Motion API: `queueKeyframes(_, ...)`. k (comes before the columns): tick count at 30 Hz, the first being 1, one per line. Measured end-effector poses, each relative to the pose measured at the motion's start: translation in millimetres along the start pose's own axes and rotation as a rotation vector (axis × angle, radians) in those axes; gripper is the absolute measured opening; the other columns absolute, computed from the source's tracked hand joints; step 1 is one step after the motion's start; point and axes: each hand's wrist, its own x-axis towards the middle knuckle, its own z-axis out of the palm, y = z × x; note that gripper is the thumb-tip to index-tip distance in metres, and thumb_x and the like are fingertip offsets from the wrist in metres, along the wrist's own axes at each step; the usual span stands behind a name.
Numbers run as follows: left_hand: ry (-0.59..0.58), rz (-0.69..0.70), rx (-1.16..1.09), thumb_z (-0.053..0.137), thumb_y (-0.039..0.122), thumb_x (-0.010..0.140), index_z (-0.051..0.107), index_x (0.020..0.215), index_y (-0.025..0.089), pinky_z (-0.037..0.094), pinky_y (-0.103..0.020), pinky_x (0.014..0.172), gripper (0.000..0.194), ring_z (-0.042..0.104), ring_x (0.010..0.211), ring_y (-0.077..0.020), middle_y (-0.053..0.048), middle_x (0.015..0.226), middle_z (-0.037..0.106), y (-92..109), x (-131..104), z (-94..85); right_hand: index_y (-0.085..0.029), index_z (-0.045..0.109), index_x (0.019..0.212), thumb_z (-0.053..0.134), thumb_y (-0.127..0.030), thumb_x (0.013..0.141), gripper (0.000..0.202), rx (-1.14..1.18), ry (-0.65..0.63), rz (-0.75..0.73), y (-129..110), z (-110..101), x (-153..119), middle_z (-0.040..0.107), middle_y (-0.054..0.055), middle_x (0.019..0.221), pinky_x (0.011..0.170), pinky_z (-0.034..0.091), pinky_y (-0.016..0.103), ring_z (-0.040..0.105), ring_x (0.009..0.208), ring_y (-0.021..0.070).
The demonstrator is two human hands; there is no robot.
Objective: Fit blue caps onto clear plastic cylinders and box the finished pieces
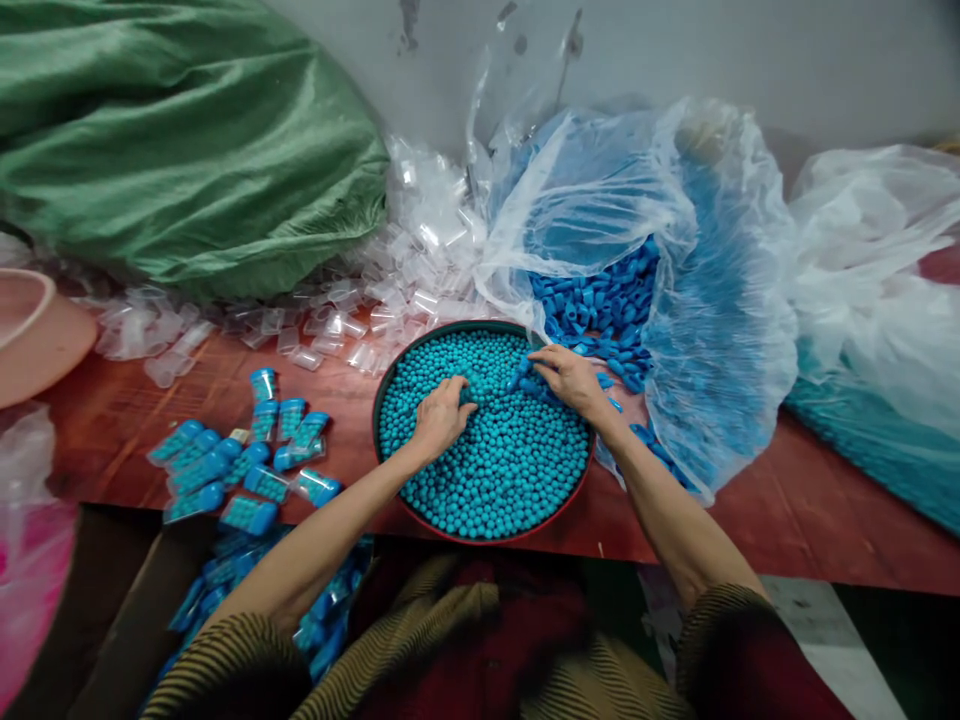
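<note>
A round tray (574,470) full of small turquoise beads (480,480) sits at the table's front edge. My left hand (441,418) is over the beads with its fingers curled down at their surface; what they close on is hidden among the beads. At the tray's right rim, my right hand (568,378) has its thumb and fingers bent around blue plastic caps (521,374). More caps (600,300) spill from a clear plastic bag (720,300) just behind this hand.
Clear empty containers (420,260) lie heaped behind the tray. Filled, blue-capped containers (266,485) lie on the red table (112,430) at left, with more below the edge. A green sack (187,140), a pink basin (37,340) and a bag of turquoise beads (877,440) stand around.
</note>
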Motion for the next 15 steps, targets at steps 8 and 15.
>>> queueKeyframes(8,-0.018,-0.025,-0.073,0.061,0.03,0.08,0.06,0.1,0.018,0.044,-0.032,0.082,0.024,0.059,0.089,-0.0215,-0.006,0.091,0.063,-9.4,2.8,0.8,-0.015,0.068,0.102,0.041,-0.022,0.089,0.03,-0.327,0.277,0.112,-4.8,-21.3,-8.0,0.069,0.01,0.096,0.079,0.046,0.032,0.063,0.088,0.0217)
queueKeyframes(15,-0.009,-0.057,-0.448,0.055,0.029,0.079,0.055,0.094,0.019,0.041,-0.026,0.067,0.019,0.051,0.068,-0.0136,0.003,0.072,0.053,-11.2,-11.8,-8.3,-0.014,0.064,0.092,0.049,-0.025,0.087,0.019,-0.595,-0.194,0.174,-46.5,14.0,-32.4,0.067,0.014,0.092,0.069,0.043,0.029,0.061,0.087,0.0235)
